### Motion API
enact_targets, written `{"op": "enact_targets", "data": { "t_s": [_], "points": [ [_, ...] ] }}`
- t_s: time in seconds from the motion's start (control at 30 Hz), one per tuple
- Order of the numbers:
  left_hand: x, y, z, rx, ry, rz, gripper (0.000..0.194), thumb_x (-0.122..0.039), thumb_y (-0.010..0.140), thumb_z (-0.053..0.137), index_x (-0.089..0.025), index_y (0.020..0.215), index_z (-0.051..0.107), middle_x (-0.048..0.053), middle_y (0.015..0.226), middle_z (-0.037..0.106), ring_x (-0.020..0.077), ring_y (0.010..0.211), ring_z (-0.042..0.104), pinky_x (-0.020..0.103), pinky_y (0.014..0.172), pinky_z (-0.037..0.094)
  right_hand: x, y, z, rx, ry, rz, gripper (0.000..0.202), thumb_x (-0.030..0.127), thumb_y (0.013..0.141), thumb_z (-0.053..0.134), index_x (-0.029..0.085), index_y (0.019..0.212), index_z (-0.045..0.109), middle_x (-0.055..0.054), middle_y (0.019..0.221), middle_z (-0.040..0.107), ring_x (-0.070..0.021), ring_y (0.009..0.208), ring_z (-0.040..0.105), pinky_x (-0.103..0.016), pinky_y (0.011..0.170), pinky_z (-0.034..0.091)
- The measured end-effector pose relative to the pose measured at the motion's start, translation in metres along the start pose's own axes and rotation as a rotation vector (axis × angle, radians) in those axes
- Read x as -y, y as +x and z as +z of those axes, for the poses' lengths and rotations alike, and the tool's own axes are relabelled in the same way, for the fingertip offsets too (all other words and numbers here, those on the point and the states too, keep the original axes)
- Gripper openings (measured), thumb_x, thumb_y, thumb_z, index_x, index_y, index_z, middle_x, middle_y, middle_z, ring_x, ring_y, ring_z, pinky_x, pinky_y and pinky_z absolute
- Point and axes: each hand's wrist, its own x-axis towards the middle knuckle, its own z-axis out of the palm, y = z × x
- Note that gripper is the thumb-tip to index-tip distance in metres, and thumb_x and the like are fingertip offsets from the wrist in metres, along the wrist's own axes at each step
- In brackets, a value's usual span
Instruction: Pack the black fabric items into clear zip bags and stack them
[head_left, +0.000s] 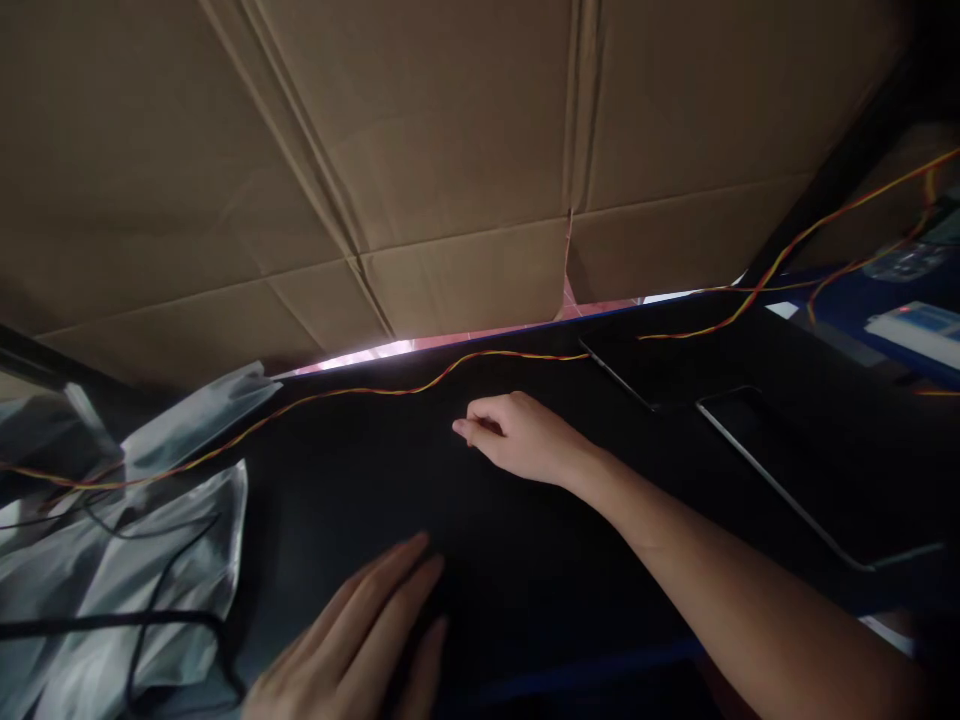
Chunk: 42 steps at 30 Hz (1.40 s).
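My right hand (521, 440) is over the middle of the black tabletop (360, 460), its fingers curled in with thumb and index close together. Whatever it may hold is hidden inside the fingers. Nearer to me, at the bottom of the view, my left hand (352, 640) has its fingers stretched out over the same dark surface. Nothing shows in it. A twisted red and yellow wire (442, 376) runs along the far side of the table, beyond my right hand.
Cardboard sheets (450, 150) stand along the far edge. On the left lie clear plastic bags (172, 540) and a black cable (90, 628). To the right are a dark flat tablet-like device (795, 470), another dark flat panel (630, 370) and a white box (919, 332).
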Motion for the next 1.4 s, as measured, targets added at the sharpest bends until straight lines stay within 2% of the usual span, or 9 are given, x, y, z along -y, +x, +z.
{"op": "enact_targets", "data": {
  "t_s": [0.07,0.13,0.2,0.27,0.4,0.5,0.57,0.9,1.4],
  "points": [
    [-0.018,0.055,0.006,0.042,0.019,-0.006,0.044,-0.04,0.106,0.055,-0.032,0.15,0.061,0.006,0.152,0.069,0.033,0.127,0.075,0.047,0.099,0.07,0.001,-0.001,0.002,-0.07,-0.109,-0.048,0.033,0.039,0.109,0.053,0.021,0.087,0.07,-0.004,0.084,0.071,-0.0178,0.077,0.063,-0.033,0.071,0.043],
    [-0.014,0.109,0.012,0.074,0.004,-0.016,0.041,-0.037,0.109,0.049,-0.026,0.145,0.064,0.01,0.153,0.068,0.034,0.134,0.071,0.051,0.106,0.066,0.0,-0.002,0.003,-0.129,-0.21,-0.1,0.024,0.032,0.108,0.052,0.02,0.111,0.074,-0.011,0.119,0.075,-0.0249,0.108,0.068,-0.039,0.09,0.051],
    [0.004,0.148,0.025,0.086,-0.058,0.018,0.041,-0.033,0.109,0.046,-0.02,0.142,0.065,0.014,0.154,0.066,0.0346,0.139,0.067,0.055,0.113,0.061,-0.005,-0.002,0.006,-0.162,-0.297,-0.136,0.038,0.028,0.108,0.052,0.018,0.141,0.066,-0.016,0.158,0.06,-0.0311,0.144,0.054,-0.047,0.114,0.047],
    [0.023,0.166,0.045,0.104,-0.087,0.043,0.043,-0.034,0.108,0.046,-0.014,0.142,0.064,0.02,0.157,0.062,0.0363,0.146,0.061,0.058,0.121,0.053,-0.013,-0.001,0.01,-0.157,-0.371,-0.137,0.054,0.027,0.106,0.053,0.013,0.158,0.054,-0.019,0.174,0.043,-0.0352,0.162,0.037,-0.055,0.129,0.037],
    [0.04,0.158,0.082,0.198,-0.122,0.11,0.059,-0.045,0.115,0.036,-0.009,0.16,0.048,0.023,0.169,0.049,0.0375,0.163,0.038,0.065,0.133,0.031,-0.032,0.0,0.021,-0.107,-0.455,-0.102,0.063,0.028,0.106,0.048,0.005,0.165,0.046,-0.023,0.176,0.038,-0.0397,0.167,0.029,-0.063,0.136,0.026],
    [0.042,0.148,0.086,0.293,-0.133,0.152,0.084,-0.069,0.112,0.035,-0.01,0.172,0.029,0.022,0.179,0.03,0.0384,0.17,0.019,0.067,0.137,0.02,-0.04,0.0,0.026,-0.083,-0.48,-0.097,0.064,0.031,0.11,0.042,0.004,0.167,0.042,-0.02,0.177,0.035,-0.0359,0.168,0.025,-0.06,0.138,0.022],
    [0.044,0.148,0.085,0.346,-0.135,0.17,0.102,-0.081,0.105,0.038,-0.007,0.174,0.021,0.024,0.18,0.021,0.0397,0.17,0.013,0.066,0.137,0.017,-0.042,0.001,0.026,-0.057,-0.514,-0.095,0.065,0.034,0.112,0.04,0.004,0.169,0.039,-0.018,0.178,0.034,-0.0334,0.169,0.025,-0.058,0.138,0.023],
    [0.051,0.147,0.092,0.271,-0.048,0.216,0.108,-0.087,0.102,0.035,-0.005,0.172,0.027,0.021,0.18,0.025,0.0373,0.169,0.022,0.062,0.138,0.021,-0.04,-0.003,0.014,0.113,-0.578,-0.065,0.086,0.057,0.111,0.047,0.001,0.172,0.026,-0.015,0.182,0.013,-0.0335,0.171,0.007,-0.059,0.138,0.015],
    [0.05,0.149,0.088,0.312,-0.053,0.197,0.111,-0.09,0.1,0.032,-0.006,0.172,0.028,0.022,0.18,0.023,0.0378,0.169,0.021,0.063,0.137,0.022,-0.044,-0.006,0.01,0.116,-0.54,-0.086,0.088,0.061,0.11,0.048,0.003,0.173,0.028,-0.016,0.182,0.015,-0.0334,0.17,0.007,-0.059,0.139,0.014]
  ]
}}
